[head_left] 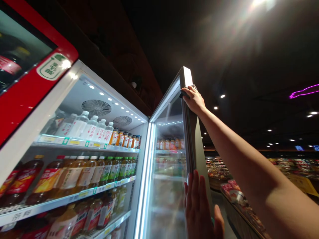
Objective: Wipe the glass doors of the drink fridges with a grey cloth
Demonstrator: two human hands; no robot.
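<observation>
A glass fridge door point(196, 139) stands swung open, its frame edge facing me. High on that edge, near its top corner, my right hand point(194, 99) is closed over a dark grey cloth point(183, 93), pressing it against the frame. Most of the cloth is hidden under the fingers. Lower down, my left hand point(198, 207) is held upright with its fingers stretched out and thumb apart. It is beside the same edge and appears to rest against it. A small teal bit shows near its thumb, too little to name.
To the left, the lit fridge's shelves point(117, 184) hold rows of bottled drinks point(91, 128). A red cooler point(66, 43) adjoins it. Behind the door at right are store displays point(239, 196) with packaged goods. Ceiling lamps point(222, 96) shine overhead.
</observation>
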